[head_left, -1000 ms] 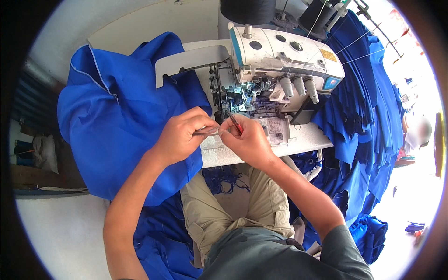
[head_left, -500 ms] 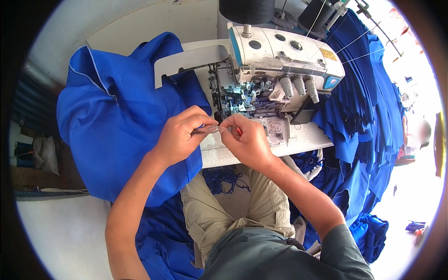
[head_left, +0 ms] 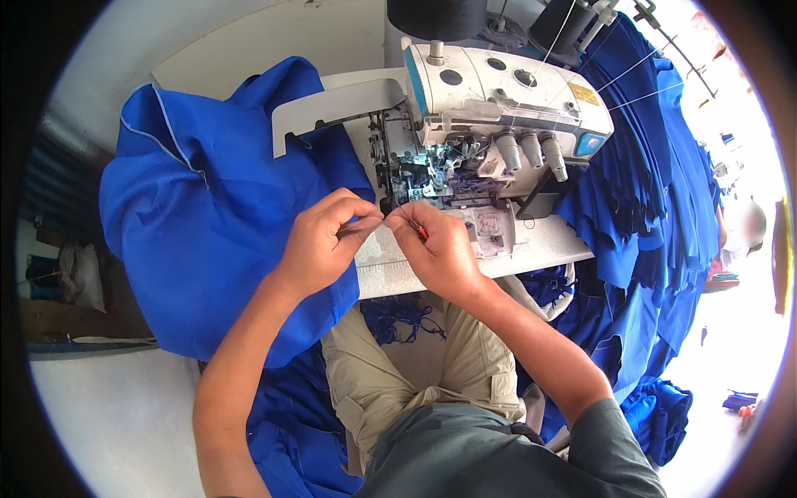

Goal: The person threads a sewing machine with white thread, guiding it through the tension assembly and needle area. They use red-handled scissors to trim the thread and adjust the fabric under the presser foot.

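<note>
My left hand [head_left: 325,241] is closed, thumb and forefinger pinched together in front of the overlock sewing machine [head_left: 506,91]. Whatever lies between those fingertips is too fine to make out. Close beside it, almost fingertip to fingertip, my right hand [head_left: 438,253] is also pinched. A slim red tool [head_left: 422,233] shows in the right hand's grip, mostly hidden by the fingers. Just beyond both hands, the machine's looper and needle area [head_left: 432,170] is exposed, with its front cover swung out and a light on it.
Blue fabric [head_left: 224,224] drapes over the left of the machine table [head_left: 386,278]. Stacked blue cloth pieces [head_left: 656,191] hang at the right. Dark thread cones [head_left: 437,18] stand behind, with threads running to the machine. Blue trimmings [head_left: 398,319] lie below the table edge.
The fingertips of both hands have shifted slightly, with the left thumb and forefinger now drawn closer together. The machine and fabric appear only slightly displaced in the picture.
</note>
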Demonstrator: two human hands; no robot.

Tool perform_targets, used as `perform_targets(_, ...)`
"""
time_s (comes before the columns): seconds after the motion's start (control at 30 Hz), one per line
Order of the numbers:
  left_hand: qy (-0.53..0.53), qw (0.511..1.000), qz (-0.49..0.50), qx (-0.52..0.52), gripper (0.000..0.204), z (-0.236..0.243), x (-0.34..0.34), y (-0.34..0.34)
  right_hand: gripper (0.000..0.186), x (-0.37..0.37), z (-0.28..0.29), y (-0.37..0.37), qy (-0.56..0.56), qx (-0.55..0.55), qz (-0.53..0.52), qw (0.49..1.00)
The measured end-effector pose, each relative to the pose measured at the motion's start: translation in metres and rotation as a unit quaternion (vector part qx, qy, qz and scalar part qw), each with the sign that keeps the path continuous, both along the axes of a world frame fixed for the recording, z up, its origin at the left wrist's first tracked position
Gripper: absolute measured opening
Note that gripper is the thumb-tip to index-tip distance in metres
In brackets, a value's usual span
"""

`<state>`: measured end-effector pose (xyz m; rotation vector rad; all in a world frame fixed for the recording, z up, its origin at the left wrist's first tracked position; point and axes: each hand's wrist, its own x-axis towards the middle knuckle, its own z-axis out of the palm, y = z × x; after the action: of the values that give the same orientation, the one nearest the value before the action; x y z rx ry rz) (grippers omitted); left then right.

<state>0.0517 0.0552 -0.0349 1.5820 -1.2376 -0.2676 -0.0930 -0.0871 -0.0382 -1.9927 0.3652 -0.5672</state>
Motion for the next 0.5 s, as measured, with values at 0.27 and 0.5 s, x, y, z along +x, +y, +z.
perform_targets(0.27, 0.052, 0.998, 0.022, 0.0, 0.007, 0.0, -0.004, -0.001, 0.033, -0.013, 0.0, 0.012, -0.003, 0.076, -0.054, 0.996)
perform_targets(0.5, 0.06, 0.997, 0.03, 0.022, 0.009, 0.002, -0.001, 0.001, 0.027, 0.0, -0.001, 0.013, -0.025, 0.0, -0.043, 0.999)
